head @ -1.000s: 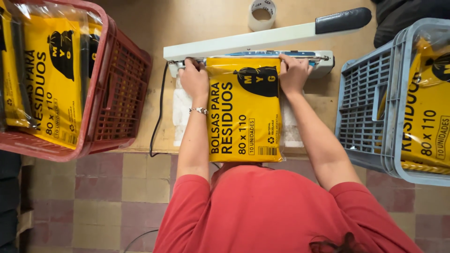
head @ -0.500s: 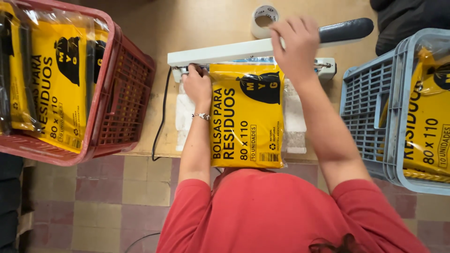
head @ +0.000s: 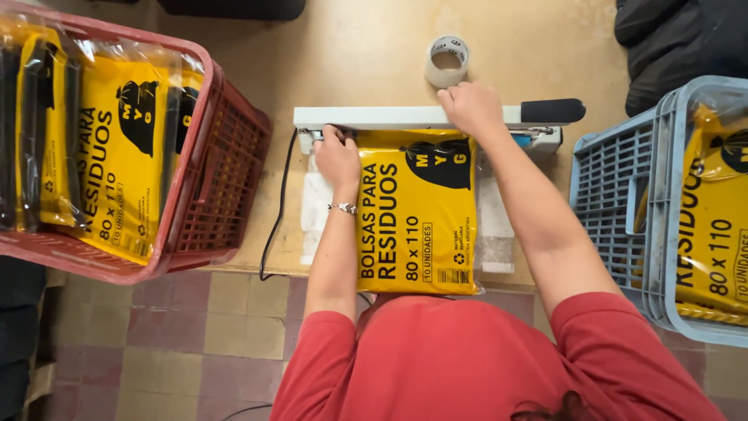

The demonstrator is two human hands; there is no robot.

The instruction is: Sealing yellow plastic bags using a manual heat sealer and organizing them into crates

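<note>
Head view, looking straight down. Right hand [head: 470, 107] lies palm-down on the white arm of the heat sealer [head: 374, 118], fingers curled over the bar just left of its black handle [head: 552, 110]; the arm sits down flat on the sealer's base. Left hand [head: 336, 154] presses on the upper left corner of the yellow packet of bags [head: 417, 212], fingers bent and tucked against the sealer's edge, a thin bracelet at the wrist; whether it pinches the plastic or only holds it flat cannot be told. The packet lies lengthwise on the counter [head: 366, 47] between the two forearms, its top end under the sealer bar, its bottom end reaching the counter's near edge. A white pad [head: 315, 210] shows from under the packet on both sides. Black cord [head: 274, 218] runs from the sealer's left end down over the counter edge. Roll of tape [head: 447, 61] stands just beyond the bar, near the right hand. Red crate [head: 226, 171] at left holds more yellow packets upright; grey-blue crate [head: 612, 195] at right holds another. Dark cloth [head: 686, 39] at the far right corner. Red sleeves at the bottom of the frame
</note>
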